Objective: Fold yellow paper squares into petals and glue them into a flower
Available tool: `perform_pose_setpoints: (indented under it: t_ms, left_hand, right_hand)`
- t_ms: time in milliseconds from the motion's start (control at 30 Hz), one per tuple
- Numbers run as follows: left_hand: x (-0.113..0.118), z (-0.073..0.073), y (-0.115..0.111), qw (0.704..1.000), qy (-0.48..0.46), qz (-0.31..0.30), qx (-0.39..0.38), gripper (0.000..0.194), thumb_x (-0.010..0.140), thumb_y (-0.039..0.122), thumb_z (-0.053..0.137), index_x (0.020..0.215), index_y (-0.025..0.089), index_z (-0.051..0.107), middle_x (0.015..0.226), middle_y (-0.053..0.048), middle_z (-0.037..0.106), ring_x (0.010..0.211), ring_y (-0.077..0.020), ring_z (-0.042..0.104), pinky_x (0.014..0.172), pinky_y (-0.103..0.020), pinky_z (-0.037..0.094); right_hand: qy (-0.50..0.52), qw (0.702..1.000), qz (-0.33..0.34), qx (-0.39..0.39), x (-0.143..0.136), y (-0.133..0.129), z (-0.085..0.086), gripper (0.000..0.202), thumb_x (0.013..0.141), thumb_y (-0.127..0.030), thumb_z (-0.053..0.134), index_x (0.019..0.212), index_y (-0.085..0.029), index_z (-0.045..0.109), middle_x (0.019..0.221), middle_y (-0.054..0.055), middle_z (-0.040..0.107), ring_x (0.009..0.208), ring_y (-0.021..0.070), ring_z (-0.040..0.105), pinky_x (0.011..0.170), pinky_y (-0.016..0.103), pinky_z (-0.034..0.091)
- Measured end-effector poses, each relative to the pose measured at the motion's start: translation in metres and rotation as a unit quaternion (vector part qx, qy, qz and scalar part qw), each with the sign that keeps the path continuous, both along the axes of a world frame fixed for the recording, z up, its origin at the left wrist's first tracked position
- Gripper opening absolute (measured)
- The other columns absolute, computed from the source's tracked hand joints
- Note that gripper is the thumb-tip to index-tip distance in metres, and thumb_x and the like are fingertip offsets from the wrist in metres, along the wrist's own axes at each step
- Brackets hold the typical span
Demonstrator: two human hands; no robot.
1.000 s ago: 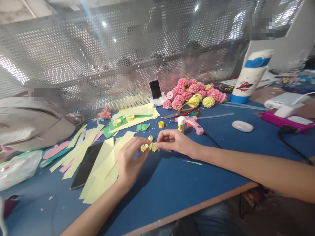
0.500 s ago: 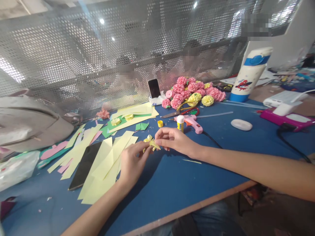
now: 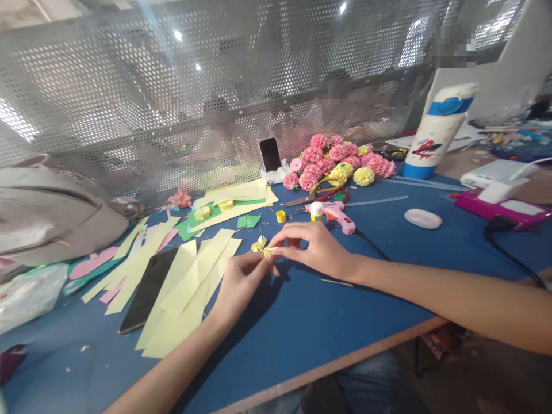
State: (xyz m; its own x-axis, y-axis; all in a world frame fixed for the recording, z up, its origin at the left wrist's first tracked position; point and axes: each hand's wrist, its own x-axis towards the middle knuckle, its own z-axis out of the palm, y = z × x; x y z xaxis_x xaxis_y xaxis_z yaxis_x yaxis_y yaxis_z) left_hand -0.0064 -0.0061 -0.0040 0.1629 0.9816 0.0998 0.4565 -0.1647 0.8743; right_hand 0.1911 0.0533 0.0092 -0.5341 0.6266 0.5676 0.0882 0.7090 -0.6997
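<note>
My left hand point(image 3: 246, 276) and my right hand point(image 3: 313, 248) meet over the blue table, both pinching a small folded piece of yellow paper point(image 3: 269, 252) between thumbs and fingertips. Just behind it lies another yellow folded paper piece point(image 3: 259, 244), partly covered by my fingers. A glue stick point(image 3: 316, 210) stands open behind my right hand, its lower part hidden. Its yellow cap point(image 3: 281, 217) sits to the left. Pale yellow paper strips point(image 3: 190, 287) lie to the left of my left hand.
Behind the hands are a pink glue gun point(image 3: 340, 218), scissors point(image 3: 302, 200) and a heap of pink and yellow paper flowers point(image 3: 328, 161). A dark phone point(image 3: 150, 293) lies left; a bottle point(image 3: 442, 129) and purple power strip point(image 3: 502, 210) stand right. A perforated metal panel point(image 3: 172, 115) rises behind.
My left hand has shifted slightly right, and its fingertips now touch those of my right hand around the yellow paper. My right hand has tilted down a little, covering more of the glue stick.
</note>
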Motion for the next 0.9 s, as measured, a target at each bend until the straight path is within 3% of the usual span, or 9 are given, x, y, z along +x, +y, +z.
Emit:
perform_pose_setpoints:
  t_ms: [167,433,667,900]
  left_hand:
    - [0.0012,0.0002,-0.0001,0.999,-0.045,-0.011,-0.005,0.039,0.101,0.048,0.054,0.084,0.013,0.063,0.068,0.003,0.059,0.055,-0.0088,0.055,0.056,-0.023,0.05]
    - [0.001,-0.0006,0.0013,0.996,-0.079,-0.031,-0.018,0.037,0.101,0.047,0.054,0.091,0.013,0.065,0.073,0.002,0.063,0.057,-0.0092,0.057,0.057,-0.024,0.051]
    - [0.0015,0.0023,-0.0022,0.996,-0.079,-0.03,-0.021,0.033,0.101,0.045,0.056,0.095,0.013,0.065,0.08,0.001,0.065,0.064,-0.0111,0.062,0.063,-0.027,0.055]
    - [-0.0005,-0.0023,0.0003,0.996,-0.079,-0.029,-0.017,0.032,0.101,0.045,0.056,0.095,0.014,0.065,0.083,0.0,0.066,0.068,-0.0121,0.063,0.065,-0.028,0.056]
  right_hand:
    - [-0.009,1.0,0.003,0.024,0.0007,0.004,0.0001,0.013,0.094,-0.028,0.067,0.098,-0.019,0.075,0.089,0.004,0.071,0.071,0.0145,0.06,0.066,0.028,0.047]
    - [-0.021,0.998,-0.005,0.057,-0.0001,0.0023,-0.0032,0.013,0.095,-0.025,0.065,0.089,-0.018,0.075,0.085,0.004,0.069,0.074,0.0157,0.06,0.065,0.028,0.043]
    - [-0.025,0.996,0.0,0.083,-0.0008,-0.001,-0.0052,0.011,0.094,-0.024,0.064,0.086,-0.02,0.071,0.082,0.002,0.065,0.078,0.0166,0.06,0.074,0.03,0.045]
    - [-0.028,0.997,-0.007,0.065,-0.0024,-0.0033,-0.0042,0.014,0.092,-0.023,0.064,0.08,-0.018,0.067,0.076,0.0,0.062,0.068,0.0128,0.055,0.062,0.026,0.041]
